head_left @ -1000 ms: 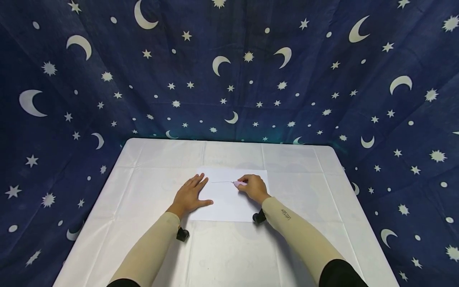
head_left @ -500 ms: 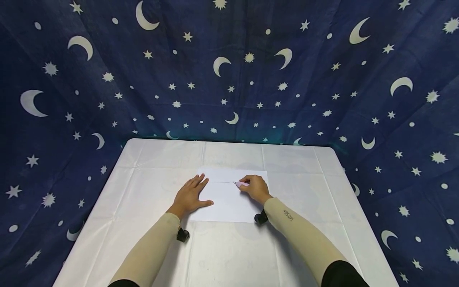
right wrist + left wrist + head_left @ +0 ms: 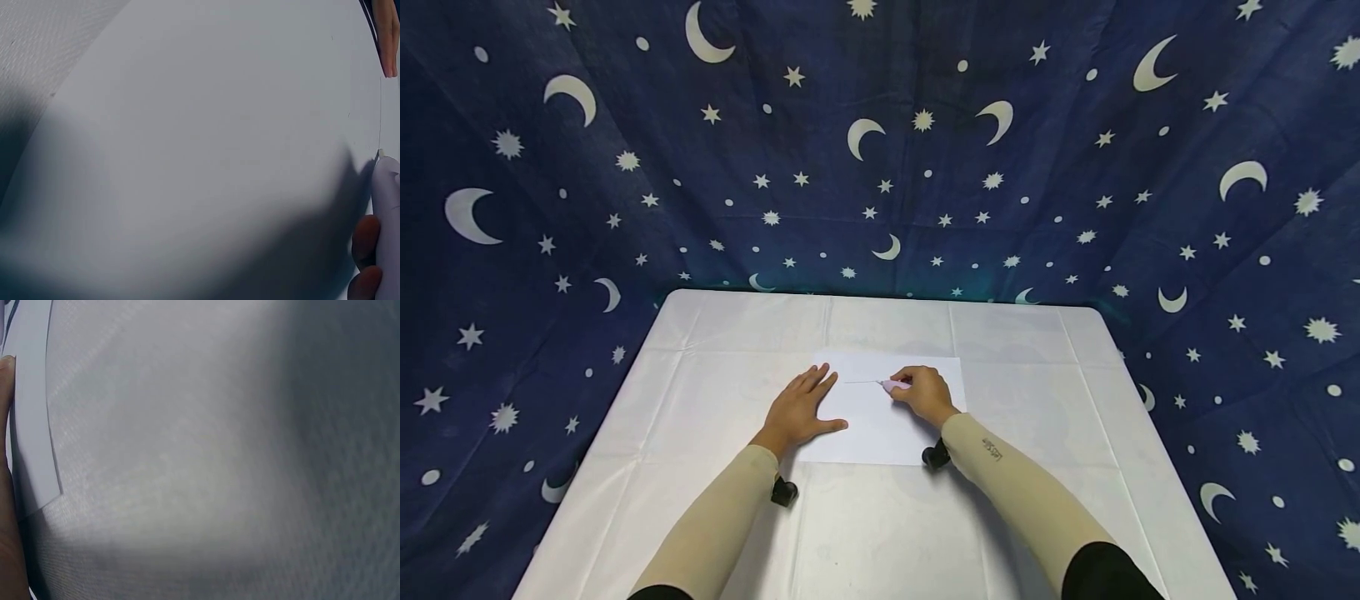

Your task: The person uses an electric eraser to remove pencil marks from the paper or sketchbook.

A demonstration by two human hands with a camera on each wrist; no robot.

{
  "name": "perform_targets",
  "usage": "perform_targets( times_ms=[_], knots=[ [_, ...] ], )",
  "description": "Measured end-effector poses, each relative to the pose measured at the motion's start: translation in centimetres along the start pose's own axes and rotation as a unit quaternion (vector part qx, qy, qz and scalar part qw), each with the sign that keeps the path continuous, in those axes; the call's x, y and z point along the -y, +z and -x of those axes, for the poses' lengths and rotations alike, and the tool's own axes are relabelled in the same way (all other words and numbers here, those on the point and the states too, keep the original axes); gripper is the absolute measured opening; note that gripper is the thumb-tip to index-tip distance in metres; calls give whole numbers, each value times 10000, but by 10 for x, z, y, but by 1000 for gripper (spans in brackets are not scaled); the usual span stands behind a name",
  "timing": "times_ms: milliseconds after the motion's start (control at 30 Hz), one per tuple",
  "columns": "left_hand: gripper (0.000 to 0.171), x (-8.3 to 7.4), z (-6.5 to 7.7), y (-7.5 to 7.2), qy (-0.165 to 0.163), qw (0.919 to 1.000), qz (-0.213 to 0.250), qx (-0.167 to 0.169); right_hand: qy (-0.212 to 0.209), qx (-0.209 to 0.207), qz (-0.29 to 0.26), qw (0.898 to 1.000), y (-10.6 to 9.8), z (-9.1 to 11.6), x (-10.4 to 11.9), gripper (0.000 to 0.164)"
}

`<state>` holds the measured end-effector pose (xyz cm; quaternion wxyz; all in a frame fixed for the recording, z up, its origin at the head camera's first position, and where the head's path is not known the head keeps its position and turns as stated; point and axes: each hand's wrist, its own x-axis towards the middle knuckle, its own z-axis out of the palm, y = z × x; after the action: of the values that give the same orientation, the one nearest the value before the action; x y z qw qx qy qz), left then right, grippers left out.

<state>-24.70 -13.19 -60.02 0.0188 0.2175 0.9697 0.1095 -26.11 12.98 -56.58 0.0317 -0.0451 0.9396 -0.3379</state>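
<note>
A white sheet of paper (image 3: 865,429) lies on the white-covered table, with a thin dark line (image 3: 856,382) running across its upper part. My left hand (image 3: 800,408) rests on the paper's left side, fingers spread and thumb pointing right. Between the thumb and fingers of my right hand (image 3: 931,393) is a small lilac utility knife (image 3: 897,386). Its short pale tip meets the right end of the line. The right wrist view shows the rounded lilac body (image 3: 387,200) close up, with two fingertips (image 3: 365,240) against it. Only the edge of my left hand (image 3: 7,487) shows in the left wrist view.
White cloth (image 3: 887,533) with fold creases covers the table. Behind and at both sides hangs a dark blue curtain (image 3: 820,150) with moons and stars. A black wrist camera (image 3: 785,492) sits under the left wrist, another camera (image 3: 936,455) under the right.
My right hand shifts slightly right at first, then back left with the utility knife, its tip now farther left on the line. My left hand stays in place on the paper.
</note>
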Motion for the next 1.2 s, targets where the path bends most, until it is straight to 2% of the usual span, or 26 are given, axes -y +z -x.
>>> perform_targets(
  times_ms=[433,800,1200],
  knots=[
    [100,3,0,2,-19,10000,-68,33,18,-106,188,9998,-5,0,-6,18],
    [99,2,-1,2,-70,9999,-74,117,36,50,77,10000,-3,2,5,20],
    [100,1,-1,0,-96,9997,-47,216,103,13,76,9999,-10,5,-1,19]
  ],
)
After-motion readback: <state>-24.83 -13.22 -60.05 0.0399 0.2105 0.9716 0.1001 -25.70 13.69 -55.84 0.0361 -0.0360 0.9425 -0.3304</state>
